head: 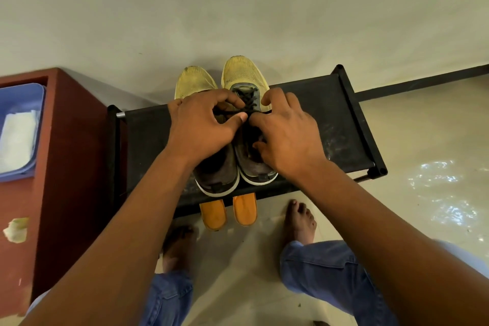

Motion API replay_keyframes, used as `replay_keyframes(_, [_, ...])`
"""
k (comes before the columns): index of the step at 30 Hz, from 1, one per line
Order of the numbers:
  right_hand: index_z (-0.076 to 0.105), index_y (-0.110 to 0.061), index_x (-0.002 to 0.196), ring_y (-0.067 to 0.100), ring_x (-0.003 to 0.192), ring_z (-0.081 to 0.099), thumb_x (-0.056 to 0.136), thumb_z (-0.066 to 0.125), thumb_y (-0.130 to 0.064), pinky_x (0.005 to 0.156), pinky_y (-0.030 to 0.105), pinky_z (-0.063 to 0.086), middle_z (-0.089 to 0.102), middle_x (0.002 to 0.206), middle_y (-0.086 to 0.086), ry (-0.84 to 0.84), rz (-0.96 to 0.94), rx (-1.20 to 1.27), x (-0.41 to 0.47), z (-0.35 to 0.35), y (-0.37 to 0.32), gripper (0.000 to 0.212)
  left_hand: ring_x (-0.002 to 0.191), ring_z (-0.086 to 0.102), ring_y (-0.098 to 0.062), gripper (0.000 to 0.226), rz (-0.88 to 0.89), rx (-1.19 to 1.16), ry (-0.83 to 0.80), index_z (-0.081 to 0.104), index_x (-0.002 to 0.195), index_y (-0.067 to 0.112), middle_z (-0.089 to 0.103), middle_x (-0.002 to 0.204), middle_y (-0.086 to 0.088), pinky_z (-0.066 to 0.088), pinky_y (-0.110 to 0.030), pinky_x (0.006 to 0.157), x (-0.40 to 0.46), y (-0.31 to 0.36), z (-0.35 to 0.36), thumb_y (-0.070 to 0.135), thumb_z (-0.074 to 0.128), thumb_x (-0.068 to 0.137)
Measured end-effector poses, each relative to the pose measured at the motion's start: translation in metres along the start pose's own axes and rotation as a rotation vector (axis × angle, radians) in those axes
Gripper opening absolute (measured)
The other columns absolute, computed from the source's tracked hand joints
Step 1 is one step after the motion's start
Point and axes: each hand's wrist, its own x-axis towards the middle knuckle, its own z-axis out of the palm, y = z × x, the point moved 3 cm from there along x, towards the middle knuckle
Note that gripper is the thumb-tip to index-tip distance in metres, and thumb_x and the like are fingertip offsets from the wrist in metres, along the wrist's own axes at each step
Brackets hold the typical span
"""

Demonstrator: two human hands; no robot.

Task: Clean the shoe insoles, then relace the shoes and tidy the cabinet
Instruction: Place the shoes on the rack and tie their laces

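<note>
My left hand covers the middle of the left shoe, so its lacing is hidden; my right hand hides much of the right shoe's opening, and whether those fingers truly pinch the lace I cannot tell, though they curl right at it; my left thumb and forefinger are pinched together on the black lace where it crosses the right shoe. Both shoes stand side by side on the rack, on its top shelf, long axes running from me toward the wall, yellow toes at the wall and poking past the rack's far edge, dark heels at its near edge. Two orange insoles stick out from under the rack's near edge, their far halves hidden beneath the shelf. Right of the shoes the shelf lies bare to its end post; left of them a shorter bare strip runs to the rack's other end, where a red cabinet stands close, holding a blue tray cut off by the picture's edge.
</note>
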Motion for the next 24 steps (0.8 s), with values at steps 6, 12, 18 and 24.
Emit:
replay_keyframes(6, [0.070,-0.019,0.089,0.032,0.101,0.049,0.087,0.056,-0.029,0.068,0.039,0.035,0.054,0.108,0.008,0.211,0.058,-0.069,0.003,0.003,-0.010,0.017,0.101,0.067,0.004,0.037,-0.011,-0.021,-0.021,0.069,0.106,0.048,0.072,0.094,0.030,0.049,-0.052,0.100,0.000,-0.003,0.000,0.061,0.065,0.072])
replay_keyframes(12, [0.072,-0.019,0.086,0.031,0.102,0.049,0.089,0.046,-0.031,0.075,0.043,0.033,0.055,0.105,0.007,0.261,0.038,-0.073,0.003,-0.004,-0.014,0.029,0.100,0.067,0.002,0.040,-0.038,0.000,-0.012,0.071,0.104,0.046,0.072,0.092,0.028,0.048,-0.051,0.101,-0.001,-0.002,0.001,0.065,0.062,0.070])
replay_keyframes(18, [0.071,-0.014,0.079,0.030,0.083,0.058,0.083,0.067,-0.023,0.059,0.038,0.045,0.060,0.094,0.008,0.300,-0.002,0.052,0.012,-0.008,-0.009,0.011,0.098,0.066,0.003,0.036,-0.026,0.037,0.016,0.073,0.103,0.045,0.071,0.089,0.028,0.049,-0.051,0.098,-0.001,0.000,0.001,0.064,0.062,0.074])
replay_keyframes(24, [0.068,-0.014,0.078,0.029,0.068,0.060,0.084,0.066,-0.022,0.055,0.037,0.051,0.064,0.092,0.003,0.265,0.013,0.111,0.018,-0.010,-0.002,0.010,0.097,0.065,-0.002,0.025,-0.049,0.106,0.064,0.073,0.100,0.043,0.069,0.083,0.026,0.038,-0.051,0.101,-0.006,0.006,0.002,0.055,0.067,0.079])
